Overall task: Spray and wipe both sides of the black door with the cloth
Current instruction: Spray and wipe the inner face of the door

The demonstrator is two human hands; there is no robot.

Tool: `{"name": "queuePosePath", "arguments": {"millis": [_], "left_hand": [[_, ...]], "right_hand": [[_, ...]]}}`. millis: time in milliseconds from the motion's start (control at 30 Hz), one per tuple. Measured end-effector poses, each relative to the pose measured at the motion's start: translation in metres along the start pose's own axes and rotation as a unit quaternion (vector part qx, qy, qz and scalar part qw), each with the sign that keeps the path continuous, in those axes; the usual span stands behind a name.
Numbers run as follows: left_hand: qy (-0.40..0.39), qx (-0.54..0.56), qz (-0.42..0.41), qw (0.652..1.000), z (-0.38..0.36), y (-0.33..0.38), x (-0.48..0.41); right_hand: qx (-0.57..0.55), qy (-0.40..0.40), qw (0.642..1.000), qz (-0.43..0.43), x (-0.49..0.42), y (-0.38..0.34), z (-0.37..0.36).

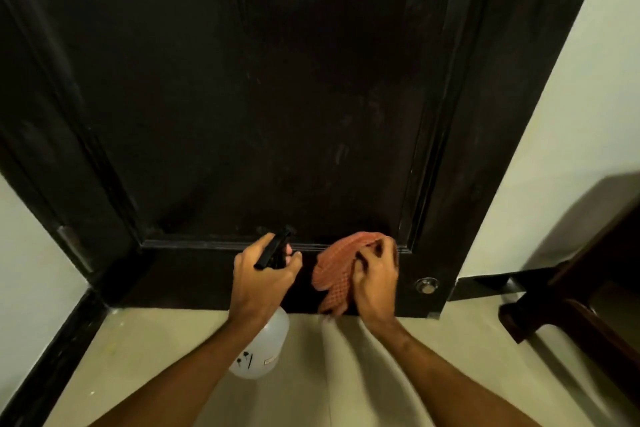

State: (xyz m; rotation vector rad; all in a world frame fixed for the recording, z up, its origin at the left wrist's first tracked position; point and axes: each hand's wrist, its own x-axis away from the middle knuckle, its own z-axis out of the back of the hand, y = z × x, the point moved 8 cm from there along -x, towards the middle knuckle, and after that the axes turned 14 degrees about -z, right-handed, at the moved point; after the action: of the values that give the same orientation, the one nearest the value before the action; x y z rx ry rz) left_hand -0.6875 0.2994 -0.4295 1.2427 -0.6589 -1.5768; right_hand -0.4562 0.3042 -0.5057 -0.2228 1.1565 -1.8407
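Head camera is looking down at the lower part of the black door (263, 97), which is filling most of the view and standing upright directly ahead of both hands. The right hand (375, 279) is gripping a bunched orange checked cloth (341, 263), fingers curled into its folds, and is pressing it against the door's bottom rail just below the lower right corner of the recessed panel; part of the cloth is hanging down toward the floor (173, 340). The left hand (263, 270) is wrapping its fingers around the black trigger head of a translucent spray bottle (265, 347), whose body is hanging below the wrist over the floor and whose nozzle is pointing at the door near the panel's lower edge. Both hands are sitting about equally close to the door, the cloth hand being the one touching it. The rail is running left to right, so the coming wipe probably calls for sweeping sideways along it, with unwiped rail lying left of the cloth and toward the round metal door stopper (427, 285) on the right. The door's surface is looking dull and streaky, with pale smears on the panel's right half and a lighter patch near the top edge. A dark wooden furniture piece (571, 305) is standing at far right.
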Motion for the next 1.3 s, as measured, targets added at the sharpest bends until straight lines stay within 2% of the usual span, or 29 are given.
{"name": "queuePosePath", "arguments": {"millis": [67,200,300,433,600,733,833,967,1067,1133,1200,1300], "left_hand": [[0.001,0.007,-0.003,1.000,-0.006,0.003,-0.002],[-0.013,0.026,-0.019,0.999,-0.027,0.011,-0.007],[-0.010,0.027,-0.016,0.999,-0.037,0.013,-0.009],[0.000,0.015,-0.039,0.999,-0.019,0.020,-0.025],[0.042,0.033,-0.097,0.994,0.012,0.036,-0.041],[0.056,0.034,-0.107,0.992,0.037,0.025,-0.044],[0.061,0.013,-0.120,0.991,0.058,0.008,-0.043],[0.084,-0.008,-0.064,0.994,0.080,-0.035,-0.033],[0.107,-0.001,-0.009,0.994,0.090,-0.065,-0.025],[0.110,0.011,0.007,0.994,0.094,-0.077,-0.019],[0.104,0.015,0.018,0.994,0.104,-0.092,-0.014],[0.114,0.024,0.032,0.993,0.123,-0.110,-0.012]], "right_hand": [[-0.014,0.049,0.997,-0.063,-0.014,0.025,0.032],[-0.068,0.090,0.978,-0.178,-0.025,0.043,0.053],[-0.136,0.130,0.960,-0.207,-0.021,0.038,0.060],[-0.164,0.174,0.970,-0.051,-0.022,-0.033,0.072],[-0.115,0.198,0.963,0.140,-0.045,-0.135,0.083],[0.032,0.218,0.948,0.229,-0.047,-0.180,0.055],[0.151,0.173,0.932,0.282,-0.033,-0.182,0.009],[0.282,0.049,0.872,0.397,-0.003,-0.154,-0.057],[0.372,-0.068,0.815,0.439,0.020,-0.133,-0.099],[0.427,-0.115,0.771,0.458,0.030,-0.110,-0.115],[0.446,-0.109,0.740,0.492,0.036,-0.091,-0.126],[0.455,-0.090,0.731,0.501,0.036,-0.079,-0.131]]}}
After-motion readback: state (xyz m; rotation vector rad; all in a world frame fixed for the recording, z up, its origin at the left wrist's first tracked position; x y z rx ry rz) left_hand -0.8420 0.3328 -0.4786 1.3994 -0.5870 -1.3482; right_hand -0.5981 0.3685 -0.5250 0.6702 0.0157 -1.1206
